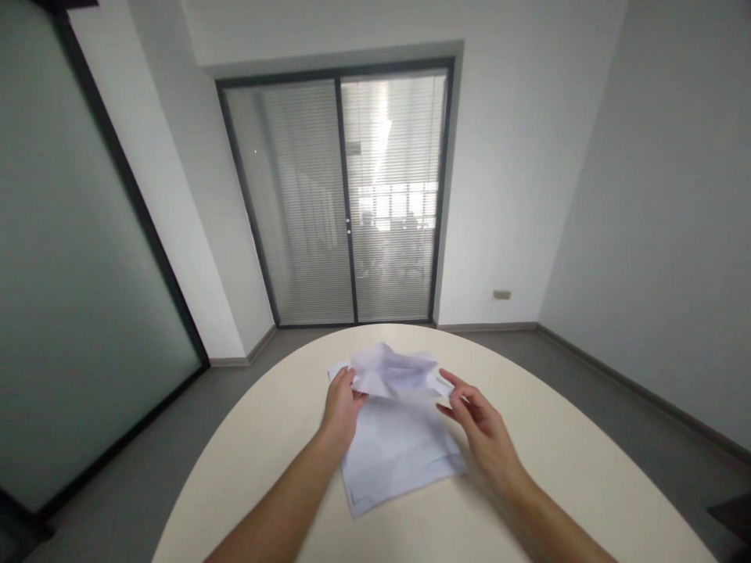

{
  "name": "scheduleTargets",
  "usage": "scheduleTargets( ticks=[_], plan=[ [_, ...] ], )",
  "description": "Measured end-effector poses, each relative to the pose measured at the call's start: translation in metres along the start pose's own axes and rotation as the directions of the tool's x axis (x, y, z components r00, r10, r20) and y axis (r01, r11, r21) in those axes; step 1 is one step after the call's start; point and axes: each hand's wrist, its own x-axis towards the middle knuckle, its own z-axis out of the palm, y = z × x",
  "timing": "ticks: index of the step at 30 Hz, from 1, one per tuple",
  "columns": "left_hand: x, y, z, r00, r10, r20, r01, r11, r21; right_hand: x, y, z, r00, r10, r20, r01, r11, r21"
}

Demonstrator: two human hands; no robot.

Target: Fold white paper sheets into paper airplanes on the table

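Note:
A white garment or cloth [399,438] lies on a cream oval table [563,461], its far part bunched up and raised. My left hand [342,407] grips the left side of the raised part, fingers curled round the fabric. My right hand [478,426] pinches the right side of the raised part between thumb and fingers. The near part of the cloth lies flat between my forearms.
Beyond the table's far edge is a grey floor and a glass sliding door with blinds [346,203]. A frosted glass partition [70,274] stands on the left, a plain wall on the right.

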Motion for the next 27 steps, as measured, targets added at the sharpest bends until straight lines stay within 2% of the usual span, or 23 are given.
scheduleTargets(
  ticks=[2, 7, 9, 12, 14, 16, 20, 23, 25, 27],
  plan=[
    [0.008, 0.002, -0.006, 0.999, -0.02, -0.043, 0.021, 0.999, 0.028, -0.002, -0.005, 0.001, 0.999, 0.016, 0.033, -0.017, 0.999, 0.031],
    [0.024, 0.005, -0.021, 0.999, -0.029, -0.031, 0.031, 0.999, 0.044, -0.005, -0.005, 0.003, 0.999, 0.036, 0.041, -0.039, 0.996, 0.079],
    [0.027, 0.011, -0.023, 0.994, -0.109, -0.029, 0.11, 0.993, 0.036, -0.004, -0.002, 0.002, 0.999, 0.042, 0.035, -0.046, 0.991, 0.127],
    [0.027, 0.023, -0.022, 0.942, -0.319, 0.108, 0.32, 0.947, 0.0, -0.001, 0.001, 0.001, 0.998, 0.064, 0.026, -0.068, 0.973, 0.222],
    [0.026, 0.03, -0.022, 0.913, -0.362, 0.187, 0.372, 0.928, -0.019, 0.0, 0.002, 0.001, 0.997, 0.078, 0.019, -0.08, 0.961, 0.265],
    [0.024, 0.032, -0.022, 0.903, -0.372, 0.216, 0.389, 0.92, -0.041, 0.0, 0.001, 0.001, 0.997, 0.083, 0.004, -0.081, 0.957, 0.279],
    [0.02, 0.027, -0.021, 0.892, -0.379, 0.247, 0.401, 0.915, -0.042, 0.001, 0.001, -0.001, 0.996, 0.093, -0.01, -0.088, 0.966, 0.242],
    [0.014, 0.022, -0.019, 0.863, -0.395, 0.314, 0.413, 0.911, 0.011, 0.003, 0.004, -0.004, 0.998, 0.062, -0.029, -0.057, 0.991, 0.123],
    [0.01, 0.02, -0.017, 0.845, -0.395, 0.36, 0.405, 0.913, 0.051, 0.003, 0.007, -0.006, 0.999, 0.033, -0.012, -0.033, 0.998, 0.055],
    [0.007, 0.019, -0.014, 0.846, -0.37, 0.383, 0.37, 0.926, 0.076, 0.003, 0.009, -0.008, 0.999, 0.02, 0.034, -0.02, 1.0, 0.002]
  ],
)
